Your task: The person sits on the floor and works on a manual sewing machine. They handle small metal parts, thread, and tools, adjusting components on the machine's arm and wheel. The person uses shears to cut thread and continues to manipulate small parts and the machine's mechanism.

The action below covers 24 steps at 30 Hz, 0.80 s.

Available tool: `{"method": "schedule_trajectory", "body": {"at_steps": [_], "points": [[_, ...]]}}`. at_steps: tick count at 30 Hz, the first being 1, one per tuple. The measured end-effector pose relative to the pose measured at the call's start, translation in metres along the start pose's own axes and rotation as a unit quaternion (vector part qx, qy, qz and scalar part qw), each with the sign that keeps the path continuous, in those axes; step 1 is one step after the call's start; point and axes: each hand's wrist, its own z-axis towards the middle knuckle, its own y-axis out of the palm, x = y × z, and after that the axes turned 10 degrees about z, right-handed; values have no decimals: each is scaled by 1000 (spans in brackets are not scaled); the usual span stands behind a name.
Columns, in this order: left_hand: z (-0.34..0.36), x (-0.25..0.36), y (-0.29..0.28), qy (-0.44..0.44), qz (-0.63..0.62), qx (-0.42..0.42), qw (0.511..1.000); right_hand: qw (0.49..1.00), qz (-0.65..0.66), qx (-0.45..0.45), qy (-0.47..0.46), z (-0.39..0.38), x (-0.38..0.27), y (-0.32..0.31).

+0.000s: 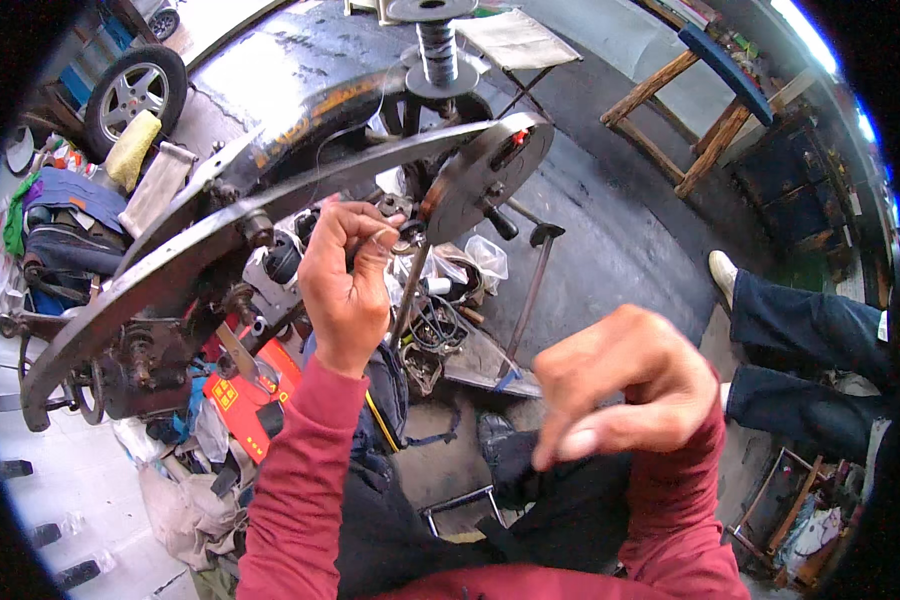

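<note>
My left hand [345,280] is pinched beside a small round metal part [410,232] under the black machine's arm [340,160]; what its fingertips hold is too small to make out. To its upper right is a handwheel [485,180] with a short handle and a red mark. A spool of grey thread [438,52] stands upright above, a fine strand hanging from it. My right hand [620,385], slightly blurred, is raised at the lower right over my lap, fingers curled and bunched; anything between them is hidden.
Clutter of tools, bags and parts [440,300] lies beneath the machine. At left are a car wheel [135,100], a bag [75,240] and an orange box [255,400]. A folding stool [515,40] and wooden frame [700,120] stand behind. Another person's legs [805,325] extend in from the right.
</note>
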Motion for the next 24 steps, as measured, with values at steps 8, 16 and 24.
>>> {"method": "schedule_trajectory", "body": {"at_steps": [8, 16, 24], "points": [[0, -4, 1, 16, 18, 1, 1000, 963, 57, -43, -259, 24, -9, 15], [0, 1, 2, -10, -34, -1, 999, 967, -74, -240, -50, 39, 51, 118], [-3, -3, 5, -28, -67, 21, 997, 844, -468, 177, 195, 8, 39, -35]]}}
